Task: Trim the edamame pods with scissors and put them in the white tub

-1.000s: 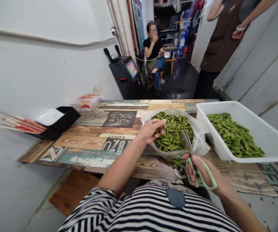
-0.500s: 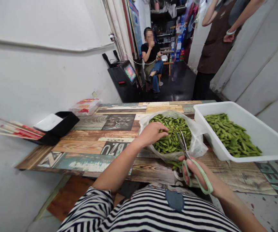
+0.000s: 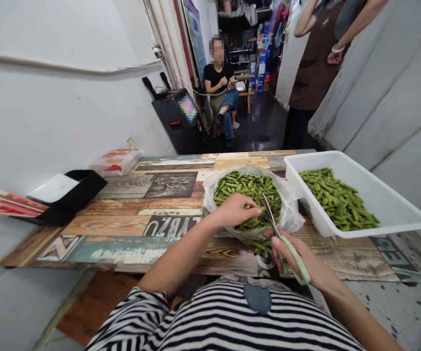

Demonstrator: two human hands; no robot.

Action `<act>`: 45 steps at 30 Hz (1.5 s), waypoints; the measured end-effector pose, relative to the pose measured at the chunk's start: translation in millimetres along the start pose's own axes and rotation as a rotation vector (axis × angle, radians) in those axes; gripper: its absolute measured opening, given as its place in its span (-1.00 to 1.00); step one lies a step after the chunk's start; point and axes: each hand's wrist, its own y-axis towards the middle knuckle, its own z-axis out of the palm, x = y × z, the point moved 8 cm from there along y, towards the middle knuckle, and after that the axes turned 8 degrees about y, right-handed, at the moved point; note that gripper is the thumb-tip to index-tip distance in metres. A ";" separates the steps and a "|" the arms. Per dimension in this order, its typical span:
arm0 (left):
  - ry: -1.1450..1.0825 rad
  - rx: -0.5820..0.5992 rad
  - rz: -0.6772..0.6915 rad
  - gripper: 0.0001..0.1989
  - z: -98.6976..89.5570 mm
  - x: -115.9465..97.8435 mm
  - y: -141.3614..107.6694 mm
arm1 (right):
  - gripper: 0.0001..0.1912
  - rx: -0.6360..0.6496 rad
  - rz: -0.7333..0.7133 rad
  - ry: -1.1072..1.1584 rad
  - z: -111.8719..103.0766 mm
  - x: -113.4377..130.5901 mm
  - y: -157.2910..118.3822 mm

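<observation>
Green edamame pods point(image 3: 241, 184) fill a clear plastic bag point(image 3: 294, 218) lying open on the table in front of me. Over the bag's near left side, my left hand point(image 3: 237, 210) has its thumb and fingers pinched together; whatever lies between the fingertips is too small to make out. My right hand point(image 3: 298, 251) grips green-handled scissors point(image 3: 272, 217) by the handles. Their blades point up and away over the pods, slightly apart, close to my left fingertips. A few pods point(image 3: 261, 246) lie at the bag's near edge.
On the right stands a white tub point(image 3: 389, 195) with more pods. A black holder point(image 3: 82, 192) with chopsticks point(image 3: 13, 202) and a plastic packet point(image 3: 117, 161) are at the left by the wall. Two people, one seated and one standing, are beyond the table point(image 3: 115, 224).
My left hand has come from deeper over the pods nearer to the scissors, its fingers now pinched. The scissor blades have closed somewhat. The whole view has shifted slightly.
</observation>
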 end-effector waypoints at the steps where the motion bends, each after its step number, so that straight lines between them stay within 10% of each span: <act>1: -0.024 0.000 -0.005 -0.77 0.6 0.9 0.1 | -0.53 -0.007 0.001 0.007 -0.3 -1.0 0.5; 13: -0.848 -0.070 -0.289 -0.67 13.0 24.2 1.8 | -0.45 0.011 0.058 0.364 10.6 -8.5 -0.6; 38: -0.853 -0.212 -0.290 -0.73 26.5 15.3 -10.9 | -0.49 -0.099 0.126 0.472 15.5 -16.3 4.0; 45: -0.589 -0.436 -0.074 -0.88 -19.3 -39.7 51.7 | -0.52 -0.043 0.128 0.523 19.2 -18.1 -0.7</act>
